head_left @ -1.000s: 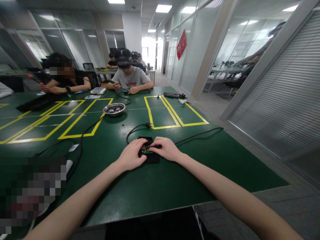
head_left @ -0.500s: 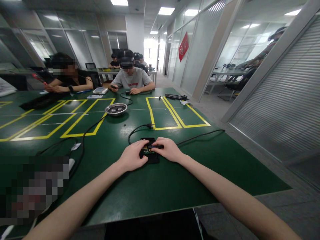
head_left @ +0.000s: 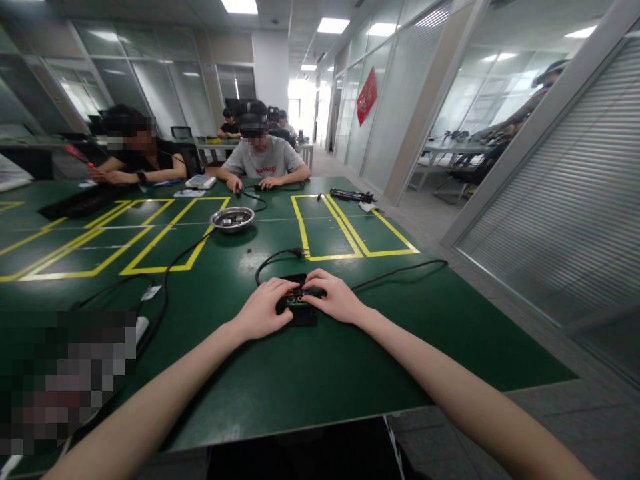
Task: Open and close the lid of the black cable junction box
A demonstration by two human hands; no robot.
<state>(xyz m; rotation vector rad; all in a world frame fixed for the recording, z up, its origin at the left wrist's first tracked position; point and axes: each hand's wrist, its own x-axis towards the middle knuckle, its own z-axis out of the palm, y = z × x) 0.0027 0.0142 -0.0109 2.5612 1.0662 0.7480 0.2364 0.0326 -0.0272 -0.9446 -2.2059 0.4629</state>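
Observation:
A small green circuit board point(head_left: 295, 301) with yellow-ringed parts and blue wire lies in an opened black plastic case point(head_left: 305, 319) on the green table. My left hand point(head_left: 263, 308) is closed around the left side of the board, thumb near the front and fingers at the back. From the right, my right hand point(head_left: 334, 295) is closed over the black cable end, its fingertips at the board's right edge. One black cable point(head_left: 400, 272) runs out to the right from under that hand. Another cable ends in a plug point(head_left: 299, 253) behind the case. My fingers hide parts of the board.
A metal bowl point(head_left: 232, 219) with small metal parts stands farther back, left of centre. Yellow tape point(head_left: 340, 256) marks rectangles on the table. A folded black tripod-like item point(head_left: 353, 195) lies at the back right. Two people sit across the table; one handles a cable.
My hands stay at the board with only slight finger shifts; the left thumb has moved a little. Across the table, a person's hand has lowered to the table beside the cable.

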